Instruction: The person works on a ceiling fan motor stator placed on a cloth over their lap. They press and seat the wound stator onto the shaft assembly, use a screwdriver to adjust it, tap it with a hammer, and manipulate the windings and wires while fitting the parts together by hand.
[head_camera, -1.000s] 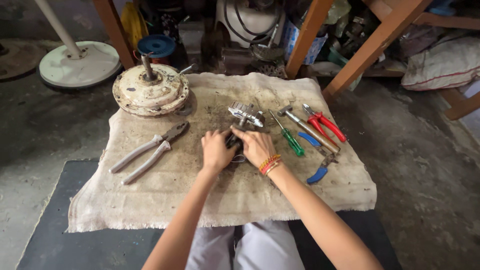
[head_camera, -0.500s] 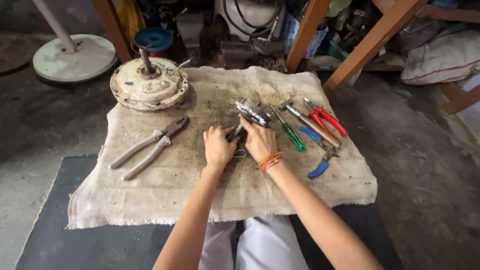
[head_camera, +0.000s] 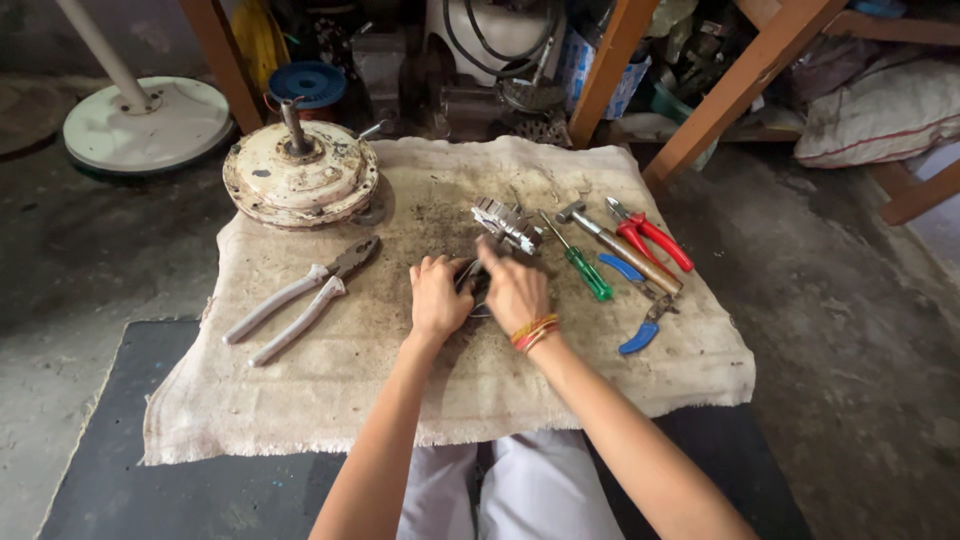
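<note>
Hands met at mid-cloth (head_camera: 300, 400) over a small dark part (head_camera: 474, 290), mostly hidden, its kind unclear. Left hand (head_camera: 437, 298) curled closed beside it; right hand (head_camera: 513, 287) pressed on it, fingers together, though whether either clamped it could not be told. Just beyond lay a metal gear piece (head_camera: 507, 223). A green screwdriver (head_camera: 580, 262), hammer (head_camera: 618, 245), red pliers (head_camera: 650, 236) and blue pliers (head_camera: 640, 310) lay right; grey pliers (head_camera: 300, 297) left. A round motor housing (head_camera: 300, 180) sat far left. Behind, a blue-and-white labelled can (head_camera: 585, 65) stood half hidden by a wooden leg (head_camera: 615, 65).
</note>
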